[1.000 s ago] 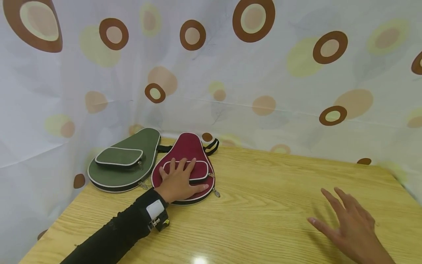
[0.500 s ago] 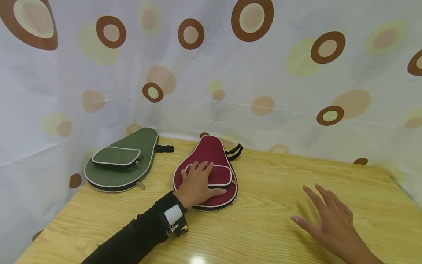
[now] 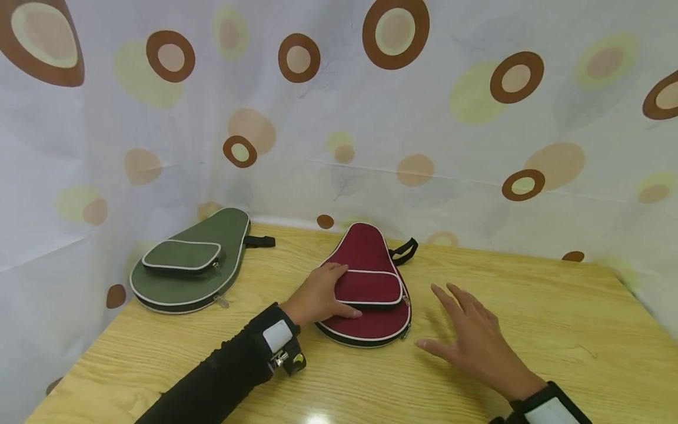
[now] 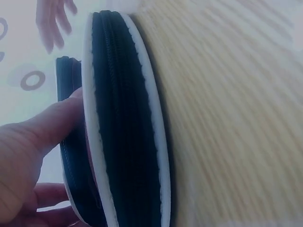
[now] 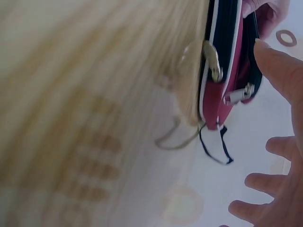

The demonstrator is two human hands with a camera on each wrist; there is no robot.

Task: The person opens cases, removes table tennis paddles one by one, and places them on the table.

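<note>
A dark red paddle case [image 3: 365,250] with white piping and a raised zip pocket [image 3: 371,287] lies flat on the wooden table [image 3: 402,383]. My left hand [image 3: 319,294] rests at its left side; the thumb reaches along the pocket's near side, and the fingers lie by the pocket's left end, partly hidden. In the left wrist view the case's black zipped edge [image 4: 124,123] fills the middle. To the right of the case, my right hand [image 3: 471,341] hovers apart from it with fingers spread, thumb toward its zip pulls [image 5: 213,60]. It holds nothing.
A green paddle case [image 3: 185,285] of the same shape lies at the table's left, its black strap [image 3: 259,241] pointing right. The red case's strap loop [image 3: 404,252] sticks out right. A patterned curtain [image 3: 339,106] closes off the back and left.
The red case has slid right, away from the green one. My left hand moved right with it, then shifted toward its left side. My right hand has come left, nearer the red case.
</note>
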